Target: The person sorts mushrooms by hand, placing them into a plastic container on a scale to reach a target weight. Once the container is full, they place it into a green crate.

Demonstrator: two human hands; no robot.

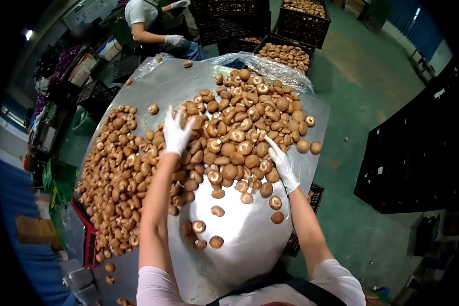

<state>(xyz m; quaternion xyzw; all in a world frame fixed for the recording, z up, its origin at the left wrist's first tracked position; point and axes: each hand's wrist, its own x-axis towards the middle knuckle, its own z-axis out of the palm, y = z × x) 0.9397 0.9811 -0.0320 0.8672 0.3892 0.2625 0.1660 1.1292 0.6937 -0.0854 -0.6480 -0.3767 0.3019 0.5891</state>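
Observation:
Brown shiitake mushrooms (234, 117) lie heaped across a metal table (245, 234), some cap up and some showing pale stems. My left hand (177, 133), in a white glove, rests on the heap with its fingers spread, touching mushrooms near the table's middle. At the heap's right side, my right hand (281, 164), gloved too, has its fingers stretched out along the mushrooms. Neither hand grips a mushroom that I can see. A second pile of smaller mushrooms (117, 178) spreads over the left side. Several loose mushrooms (217, 210) lie on the bare metal nearer my body.
Black crates of mushrooms (285, 55) stand beyond the far edge, by clear plastic film (270, 69). Another person (150, 25) with white gloves works at the far left. Stacked black crates (408, 153) stand at the right. A red-edged device (90, 242) sits at the left edge.

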